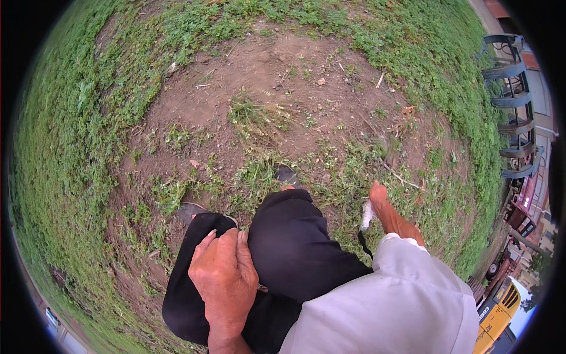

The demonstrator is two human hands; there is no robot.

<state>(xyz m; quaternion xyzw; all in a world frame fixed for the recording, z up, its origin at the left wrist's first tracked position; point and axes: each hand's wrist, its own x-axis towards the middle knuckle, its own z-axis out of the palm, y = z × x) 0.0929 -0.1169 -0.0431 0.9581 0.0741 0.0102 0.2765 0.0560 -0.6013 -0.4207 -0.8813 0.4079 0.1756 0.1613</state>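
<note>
1) At 3 o'clock, just off centre, I have the wearer's right hand [379, 193] closed around a white handle [367, 216], fingers wrapped and turned downward
2) From the handle's lower end a black strap [364, 242] hangs toward 4 o'clock; whatever lies beyond the fist at its upper side is too blurred for me to read
3) Toward 7 o'clock I see the left hand [224, 268] over the bent left knee, fingers curled narrow and pointing down; its palm is hidden from me, so I cannot tell whether it holds anything
4) Under and around the right hand lie low weeds [342, 177], with a thin dry stick [404, 177] near the fist at 3 o'clock
5) Near 11 o'clock a loose green clump [244, 112] rests on brown soil [277, 56], which spreads up to 12
6) At 9 o'clock my feed shows dense green plants [65, 171]; close to 2 o'clock stands a blue curved metal frame [512, 100], and at 4 a yellow machine [498, 318]
</note>
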